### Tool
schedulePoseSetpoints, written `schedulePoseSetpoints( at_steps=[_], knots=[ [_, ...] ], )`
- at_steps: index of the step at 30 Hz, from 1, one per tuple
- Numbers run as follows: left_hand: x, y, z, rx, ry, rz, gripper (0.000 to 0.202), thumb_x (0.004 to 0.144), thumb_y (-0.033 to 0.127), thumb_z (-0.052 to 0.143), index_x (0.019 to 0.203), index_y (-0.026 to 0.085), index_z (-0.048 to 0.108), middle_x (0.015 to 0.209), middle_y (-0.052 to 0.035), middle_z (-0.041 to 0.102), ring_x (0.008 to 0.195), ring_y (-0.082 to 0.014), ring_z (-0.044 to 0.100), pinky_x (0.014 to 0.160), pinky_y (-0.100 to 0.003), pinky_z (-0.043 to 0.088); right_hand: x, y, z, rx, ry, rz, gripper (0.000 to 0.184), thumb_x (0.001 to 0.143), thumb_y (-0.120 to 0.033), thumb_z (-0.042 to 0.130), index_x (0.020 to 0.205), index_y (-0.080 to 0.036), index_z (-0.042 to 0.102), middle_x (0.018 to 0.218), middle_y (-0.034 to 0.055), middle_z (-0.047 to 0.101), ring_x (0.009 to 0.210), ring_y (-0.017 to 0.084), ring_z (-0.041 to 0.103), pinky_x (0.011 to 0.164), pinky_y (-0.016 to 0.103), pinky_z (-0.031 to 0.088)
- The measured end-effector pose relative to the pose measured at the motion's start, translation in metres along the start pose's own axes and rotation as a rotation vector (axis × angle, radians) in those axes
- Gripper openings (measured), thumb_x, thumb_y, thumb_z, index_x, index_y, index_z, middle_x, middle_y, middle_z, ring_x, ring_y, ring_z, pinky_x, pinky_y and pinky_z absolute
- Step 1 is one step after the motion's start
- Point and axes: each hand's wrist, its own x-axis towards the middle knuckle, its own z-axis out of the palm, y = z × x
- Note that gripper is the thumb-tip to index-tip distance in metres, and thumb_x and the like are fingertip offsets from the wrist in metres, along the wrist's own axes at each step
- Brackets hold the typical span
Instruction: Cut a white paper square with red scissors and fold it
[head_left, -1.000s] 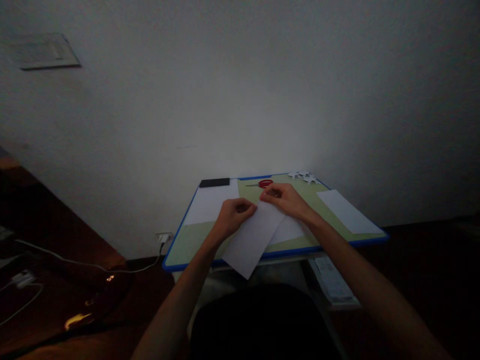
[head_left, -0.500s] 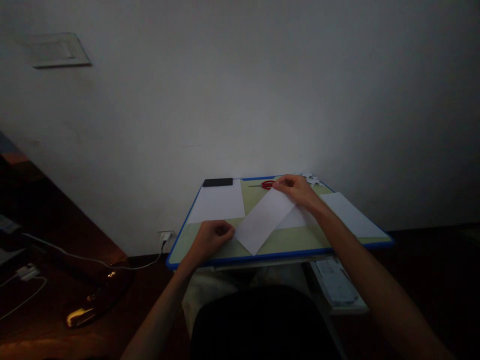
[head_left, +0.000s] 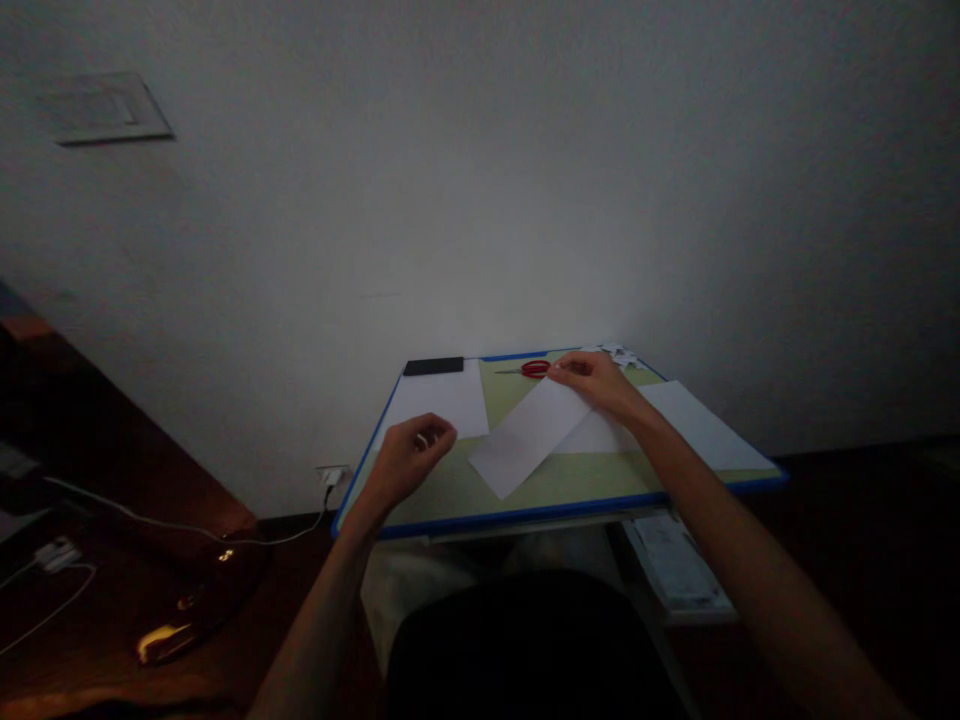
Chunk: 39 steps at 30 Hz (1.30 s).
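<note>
curling loosely over the left of the pale green, blue-edged tabletop [head_left: 450, 500], the left hand [head_left: 409, 460] shows nothing in its fingers; whether thumb and forefinger meet cannot be told. beyond it, a flat black rectangular slab [head_left: 433, 366] rests at the far end of a white paper sheet [head_left: 450, 400]. next comes a plain white rectangular paper piece [head_left: 529, 440], its long axis slanting from near left to far right, its near-left end apart from the left hand and to its right. red-handled metal scissors [head_left: 526, 370] lie just beyond it. the right hand [head_left: 596, 385] pinches its far-right end, so it is the nearer of the 2 hands. farther right are small white paper scraps [head_left: 621, 355] and a separate white sheet [head_left: 705, 425].
</note>
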Motion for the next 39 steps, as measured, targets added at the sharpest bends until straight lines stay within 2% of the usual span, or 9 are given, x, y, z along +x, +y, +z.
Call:
schedulePoseSetpoints(
  at_steps=[2, 4, 7, 11, 16, 21, 30, 39],
  knots=[
    [0.021, 0.013, 0.014, -0.048, -0.011, 0.046, 0.03, 0.09, 0.044, 0.067, 0.1, 0.019, 0.081, 0.092, -0.0076, 0.082, 0.079, -0.0207, 0.072, 0.07, -0.03, 0.055, -0.002, -0.003, 0.006, 0.011, -0.001, -0.035, 0.042, 0.077, -0.06, 0.083, 0.082, -0.019, 0.08, 0.084, 0.0075, 0.079, 0.078, 0.022, 0.068, 0.07, 0.033, 0.051],
    [0.044, 0.027, 0.034, -0.099, -0.032, 0.087, 0.031, 0.09, 0.043, 0.068, 0.103, 0.019, 0.082, 0.1, -0.0084, 0.084, 0.084, -0.021, 0.075, 0.073, -0.03, 0.057, -0.004, -0.005, 0.011, 0.023, -0.002, -0.073, 0.04, 0.078, -0.059, 0.083, 0.082, -0.02, 0.08, 0.09, 0.0079, 0.081, 0.084, 0.023, 0.07, 0.077, 0.035, 0.054],
    [0.07, 0.045, 0.058, -0.158, -0.075, 0.141, 0.026, 0.088, 0.04, 0.072, 0.099, 0.019, 0.084, 0.097, -0.0076, 0.085, 0.086, -0.0214, 0.077, 0.075, -0.029, 0.059, -0.008, -0.005, 0.016, 0.046, -0.004, -0.118, 0.038, 0.078, -0.059, 0.084, 0.084, -0.021, 0.081, 0.097, 0.008, 0.082, 0.091, 0.025, 0.072, 0.084, 0.038, 0.056],
    [0.08, 0.057, 0.071, -0.182, -0.055, 0.166, 0.02, 0.089, 0.032, 0.071, 0.091, 0.017, 0.083, 0.091, -0.0072, 0.085, 0.082, -0.0203, 0.077, 0.074, -0.029, 0.059, -0.012, -0.002, 0.019, 0.078, -0.006, -0.144, 0.036, 0.078, -0.058, 0.085, 0.083, -0.023, 0.082, 0.095, 0.0073, 0.082, 0.088, 0.025, 0.074, 0.082, 0.039, 0.058],
    [0.074, 0.064, 0.072, -0.133, 0.016, 0.141, 0.011, 0.08, 0.017, 0.072, 0.085, 0.016, 0.082, 0.082, -0.0041, 0.083, 0.074, -0.0174, 0.074, 0.073, -0.027, 0.056, -0.014, -0.007, 0.019, 0.073, 0.017, -0.173, 0.028, 0.079, -0.051, 0.086, 0.082, -0.023, 0.083, 0.093, 0.0067, 0.082, 0.089, 0.025, 0.075, 0.086, 0.04, 0.057],
    [0.063, 0.063, 0.065, -0.083, 0.042, 0.086, 0.007, 0.076, 0.017, 0.073, 0.076, 0.017, 0.08, 0.074, -0.0026, 0.08, 0.069, -0.0174, 0.073, 0.069, -0.027, 0.054, -0.016, -0.016, 0.017, 0.052, 0.044, -0.18, 0.019, 0.082, -0.043, 0.084, 0.082, -0.024, 0.083, 0.094, 0.0073, 0.083, 0.095, 0.027, 0.075, 0.091, 0.043, 0.056],
    [0.031, 0.033, 0.051, -0.038, 0.045, -0.012, 0.007, 0.073, 0.018, 0.074, 0.07, 0.017, 0.08, 0.068, -0.0028, 0.079, 0.064, -0.017, 0.071, 0.067, -0.027, 0.053, -0.009, -0.014, 0.013, 0.086, 0.099, -0.12, 0.032, 0.078, -0.053, 0.086, 0.083, -0.022, 0.082, 0.089, 0.0086, 0.083, 0.084, 0.026, 0.075, 0.081, 0.042, 0.057],
    [-0.01, 0.001, 0.031, -0.012, 0.071, -0.085, 0.016, 0.076, 0.027, 0.069, 0.075, 0.019, 0.082, 0.068, -0.0022, 0.079, 0.061, -0.0165, 0.069, 0.063, -0.026, 0.051, -0.009, -0.016, 0.007, 0.103, 0.142, -0.063, 0.028, 0.073, -0.049, 0.089, 0.08, -0.022, 0.083, 0.084, 0.0068, 0.083, 0.077, 0.022, 0.071, 0.073, 0.036, 0.054]
  ],
)
